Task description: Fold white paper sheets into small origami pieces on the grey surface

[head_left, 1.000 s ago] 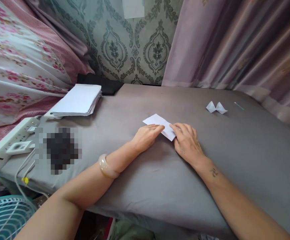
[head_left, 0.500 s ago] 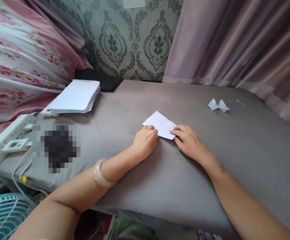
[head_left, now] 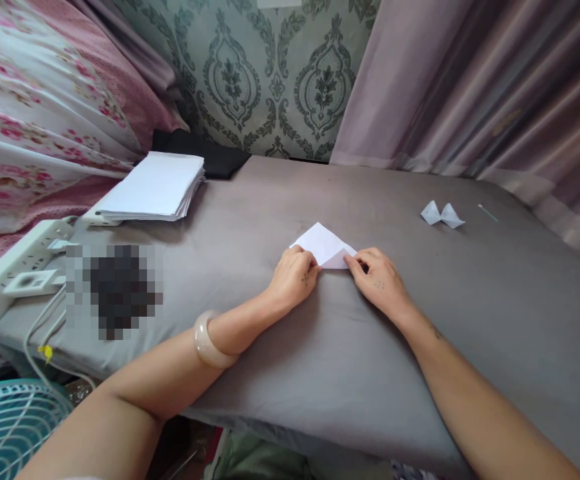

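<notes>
A small sheet of white paper (head_left: 320, 241) lies on the grey cloth-covered table, its near right corner lifted and turned over toward the middle. My left hand (head_left: 296, 277) rests on the paper's near left edge, fingers curled and pressed down on it. Across from it, my right hand (head_left: 377, 275) pinches the turned-over corner between thumb and fingers. Part of the near edge is hidden by the left fingers. Farther off to the right stands a folded white paper piece (head_left: 443, 215) with two pointed peaks.
At the back left lies a stack of white paper (head_left: 153, 187) beside a black flat item (head_left: 210, 155). A white power strip (head_left: 20, 267) with cables runs along the left edge, near a blurred dark patch (head_left: 123, 287). A thin stick (head_left: 488, 213) lies at the right.
The near right corner of the paper, flat before, is now folded up and inward by my right hand. My left hand stays on the paper. The whole view has shifted slightly.
</notes>
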`<state>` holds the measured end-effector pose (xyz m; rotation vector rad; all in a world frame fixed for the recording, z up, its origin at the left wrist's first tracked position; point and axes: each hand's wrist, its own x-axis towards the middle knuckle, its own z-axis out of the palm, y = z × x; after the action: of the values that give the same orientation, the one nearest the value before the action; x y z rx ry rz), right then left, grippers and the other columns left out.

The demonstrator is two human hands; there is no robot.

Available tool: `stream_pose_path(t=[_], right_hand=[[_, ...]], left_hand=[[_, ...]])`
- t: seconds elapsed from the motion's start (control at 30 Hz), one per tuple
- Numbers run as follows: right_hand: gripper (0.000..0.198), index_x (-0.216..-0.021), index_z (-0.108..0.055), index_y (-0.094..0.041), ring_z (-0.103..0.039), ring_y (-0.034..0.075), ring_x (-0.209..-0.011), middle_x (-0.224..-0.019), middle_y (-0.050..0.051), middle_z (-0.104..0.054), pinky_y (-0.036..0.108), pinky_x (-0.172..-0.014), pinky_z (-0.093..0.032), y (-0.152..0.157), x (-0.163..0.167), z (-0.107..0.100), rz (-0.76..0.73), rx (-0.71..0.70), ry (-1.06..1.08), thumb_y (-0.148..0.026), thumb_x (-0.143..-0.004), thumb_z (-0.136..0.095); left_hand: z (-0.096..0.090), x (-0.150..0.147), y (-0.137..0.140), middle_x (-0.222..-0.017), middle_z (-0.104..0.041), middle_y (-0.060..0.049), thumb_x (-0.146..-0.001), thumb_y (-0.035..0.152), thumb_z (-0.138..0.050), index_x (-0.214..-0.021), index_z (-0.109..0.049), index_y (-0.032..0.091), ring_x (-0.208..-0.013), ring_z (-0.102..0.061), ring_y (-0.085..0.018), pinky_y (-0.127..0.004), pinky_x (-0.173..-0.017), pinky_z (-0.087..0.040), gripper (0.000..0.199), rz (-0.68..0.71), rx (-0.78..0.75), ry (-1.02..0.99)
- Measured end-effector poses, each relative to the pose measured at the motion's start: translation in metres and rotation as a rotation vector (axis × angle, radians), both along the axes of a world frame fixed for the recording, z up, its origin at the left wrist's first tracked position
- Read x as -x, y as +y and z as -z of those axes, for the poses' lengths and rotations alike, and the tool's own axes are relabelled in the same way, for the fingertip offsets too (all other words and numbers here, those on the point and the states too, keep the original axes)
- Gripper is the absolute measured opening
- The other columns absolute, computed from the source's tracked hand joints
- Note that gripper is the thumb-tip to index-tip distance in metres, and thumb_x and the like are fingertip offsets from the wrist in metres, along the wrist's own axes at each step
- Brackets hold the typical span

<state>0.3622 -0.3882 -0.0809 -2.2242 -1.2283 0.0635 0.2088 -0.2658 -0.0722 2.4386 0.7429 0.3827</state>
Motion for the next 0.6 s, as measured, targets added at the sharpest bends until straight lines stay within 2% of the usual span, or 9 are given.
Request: stream_pose_path(t=[0.17,0.37,0.6], right_hand=[[0.032,-0.075,-0.063,-0.019,-0.057,0.019,-0.076,-0.096,0.009,-0.06,0.037,-0.076,-0.045,0.0066,0.0006,0.0021,0.064,0.031,-0.041,-0.046,-0.087,-0.049],[0.032,-0.074,-0.06,-0.02,-0.057,0.021,-0.076,-0.096,0.01,-0.057,0.041,-0.079,-0.047,0.0085,0.0008,0.0059,0.089,0.017,-0.084,-0.047,-0.085,-0.049],[0.029,-0.071,-0.057,-0.02,-0.057,0.025,-0.087,-0.095,0.011,-0.056,0.043,-0.084,-0.047,0.0102,-0.0034,0.0072,0.066,0.053,-0.116,-0.045,-0.084,-0.05]], left_hand=[[0.005,-0.0046,0.0024,-0.089,-0.06,-0.01,-0.087,0.025,-0.054,-0.081,-0.068,0.014,-0.096,-0.056,-0.023,-0.037,-0.09,-0.046,0.019,-0.046,0.04,-0.03],[0.0016,-0.0059,0.0023,-0.097,-0.057,-0.012,-0.085,0.026,-0.056,-0.079,-0.068,0.013,-0.098,-0.055,-0.023,-0.037,-0.092,-0.046,0.018,-0.078,0.08,-0.016],[0.0009,-0.0048,0.0041,-0.096,-0.058,-0.012,-0.084,0.026,-0.057,-0.077,-0.067,0.014,-0.1,-0.055,-0.023,-0.037,-0.09,-0.047,0.017,-0.044,0.092,-0.015]])
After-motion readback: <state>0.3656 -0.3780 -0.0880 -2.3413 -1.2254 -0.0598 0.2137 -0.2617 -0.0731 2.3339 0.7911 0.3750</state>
